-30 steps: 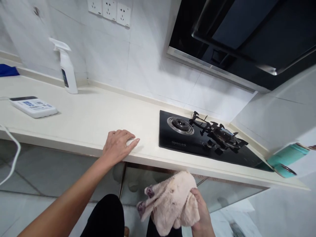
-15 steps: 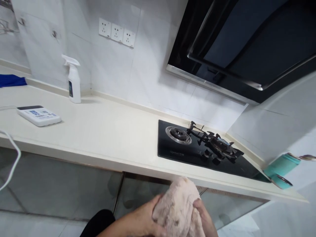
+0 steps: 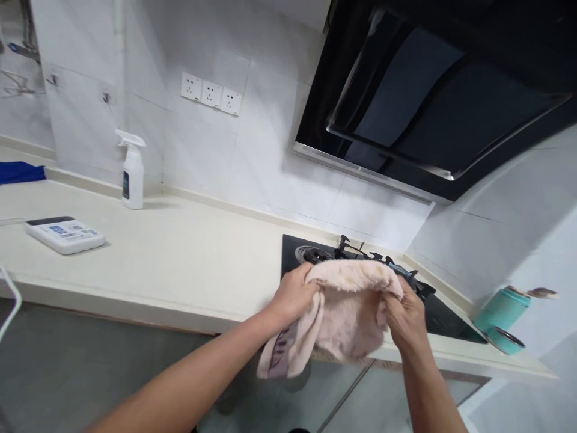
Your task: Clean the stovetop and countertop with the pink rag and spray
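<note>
A pink fleece towel hangs gripped tight, bunched in the left hand and right hand, above the gas hob; a loosened grip could drop it onto the burner grate.

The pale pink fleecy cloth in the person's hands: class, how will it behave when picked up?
The pale pink fleecy cloth looks floppy: one corner droops below the left hand. It is probably light for its bulk, looking thick yet airy where the right hand lifts it. Its fuzzy pile should grip rather than slip.
</note>
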Available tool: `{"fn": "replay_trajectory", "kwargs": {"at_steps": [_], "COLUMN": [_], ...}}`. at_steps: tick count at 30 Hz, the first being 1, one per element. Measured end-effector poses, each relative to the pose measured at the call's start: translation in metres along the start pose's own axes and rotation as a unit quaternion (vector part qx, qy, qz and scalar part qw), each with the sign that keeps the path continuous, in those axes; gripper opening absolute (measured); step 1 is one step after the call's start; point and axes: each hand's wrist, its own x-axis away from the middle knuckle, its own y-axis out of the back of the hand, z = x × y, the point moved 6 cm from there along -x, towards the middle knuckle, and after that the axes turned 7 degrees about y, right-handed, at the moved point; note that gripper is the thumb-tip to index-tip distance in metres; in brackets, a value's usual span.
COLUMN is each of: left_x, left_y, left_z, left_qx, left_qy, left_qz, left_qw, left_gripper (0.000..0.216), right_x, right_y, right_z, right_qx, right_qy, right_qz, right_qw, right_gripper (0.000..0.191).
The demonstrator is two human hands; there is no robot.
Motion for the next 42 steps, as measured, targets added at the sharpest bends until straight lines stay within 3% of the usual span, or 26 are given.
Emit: {"fn": "replay_trajectory", "kwargs": {"at_steps": [2, 3, 5, 7, 8, 10, 12, 14, 16, 18, 20, 22, 24, 27, 31, 34, 42], "left_x": [-0.021, -0.025, -0.019, -0.002, 0.008, 0.025, 0.035, 0.037, 0.035, 0.032, 0.03, 0.029, 0.029, 0.028, 0.027, 0.027, 0.027], "left_y": [0.002, 0.002, 0.006, 0.016, 0.025, 0.055, 0.093, 0.126, 0.147, 0.153, 0.151, 0.147, 0.146, 0.148, 0.148, 0.147, 0.148], "left_z": [-0.007, -0.003, 0.02, 0.056, 0.077, 0.112, 0.136, 0.147, 0.154, 0.157, 0.157, 0.158, 0.159, 0.162, 0.163, 0.164, 0.18], "left_qx": [-0.032, -0.041, -0.086, -0.181, -0.236, -0.29, -0.316, -0.336, -0.351, -0.367, -0.386, -0.397, -0.395, -0.388, -0.386, -0.387, -0.381], "left_qy": [-0.038, -0.046, -0.048, -0.033, -0.019, 0.006, 0.02, 0.029, 0.048, 0.065, 0.065, 0.064, 0.076, 0.089, 0.085, 0.086, 0.087], "left_qz": [-0.022, -0.02, 0.004, 0.035, 0.046, 0.029, -0.035, -0.1, -0.134, -0.138, -0.129, -0.122, -0.116, -0.113, -0.12, -0.119, -0.136], "left_qw": [0.999, 0.998, 0.995, 0.982, 0.971, 0.957, 0.948, 0.936, 0.926, 0.918, 0.911, 0.907, 0.908, 0.91, 0.911, 0.91, 0.91], "left_gripper": [0.045, 0.05, 0.05, 0.05, 0.054, 0.052, 0.044, 0.042, 0.044, 0.046, 0.048, 0.05, 0.051, 0.053, 0.053, 0.053, 0.055], "right_x": [-0.007, -0.003, 0.018, 0.052, 0.068, 0.083, 0.083, 0.08, 0.082, 0.088, 0.094, 0.097, 0.093, 0.071, 0.028, -0.002, -0.08], "right_y": [-0.014, -0.024, -0.045, -0.055, -0.054, -0.045, -0.045, -0.067, -0.108, -0.155, -0.193, -0.213, -0.211, -0.183, -0.149, -0.139, -0.126], "right_z": [0.01, 0.011, 0.002, -0.019, -0.029, -0.044, -0.047, -0.038, -0.02, 0.003, 0.022, 0.029, 0.02, -0.016, -0.085, -0.129, -0.2], "right_qx": [0.036, 0.053, 0.068, 0.042, 0.021, -0.025, -0.063, -0.074, -0.053, -0.029, 0.033, 0.097, 0.124, 0.127, 0.207, 0.269, 0.347], "right_qy": [0.088, 0.117, 0.117, 0.05, 0.003, -0.082, -0.136, -0.161, -0.159, -0.112, -0.016, 0.08, 0.134, 0.138, 0.045, -0.031, -0.168], "right_qz": [-0.039, -0.008, 0.15, 0.326, 0.372, 0.358, 0.277, 0.215, 0.199, 0.199, 0.215, 0.244, 0.271, 0.279, 0.244, 0.214, 0.127], "right_qw": [0.995, 0.992, 0.979, 0.943, 0.928, 0.93, 0.949, 0.96, 0.966, 0.973, 0.976, 0.962, 0.945, 0.942, 0.946, 0.939, 0.914], "right_gripper": [0.029, 0.028, 0.027, 0.036, 0.041, 0.04, 0.04, 0.053, 0.071, 0.076, 0.066, 0.049, 0.041, 0.039, 0.036, 0.037, 0.053]}}
